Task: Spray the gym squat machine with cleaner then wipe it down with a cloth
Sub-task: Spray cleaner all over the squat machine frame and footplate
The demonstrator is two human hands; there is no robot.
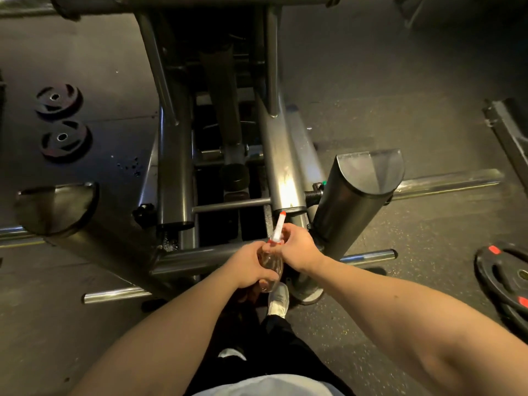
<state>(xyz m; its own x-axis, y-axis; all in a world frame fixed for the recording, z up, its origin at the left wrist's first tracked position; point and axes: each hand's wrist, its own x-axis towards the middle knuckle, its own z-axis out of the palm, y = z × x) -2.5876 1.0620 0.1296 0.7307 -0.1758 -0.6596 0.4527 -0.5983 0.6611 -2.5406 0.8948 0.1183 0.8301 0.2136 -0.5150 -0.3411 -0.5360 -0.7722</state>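
The left grip is wrapped round the clear body of the spray bottle, fingers curled under it and thumb on top. The right grip pinches the bottle's neck just below the white spray head, fingers bent round the orange collar. The two grips touch each other across the bottle. The head has an orange tip and points up and away from the person, toward the lower end of a pale metal beam of the squat machine. The tip is just short of the beam and not touching it.

The bottle is held in the air in front of the person, over a white shoe that stands on the floor beside the machine's foot.

Just to the right of the right grip stands a dark padded roller with a slanted flat end, and a matching roller lies well apart on the left. Chrome pegs stick out sideways from the frame below both rollers. The machine's grey tubes run away from the person toward a thick crossbar at the top.

Two small weight plates lie flat on the floor at far left. Larger plates with red marks lie at the right edge.
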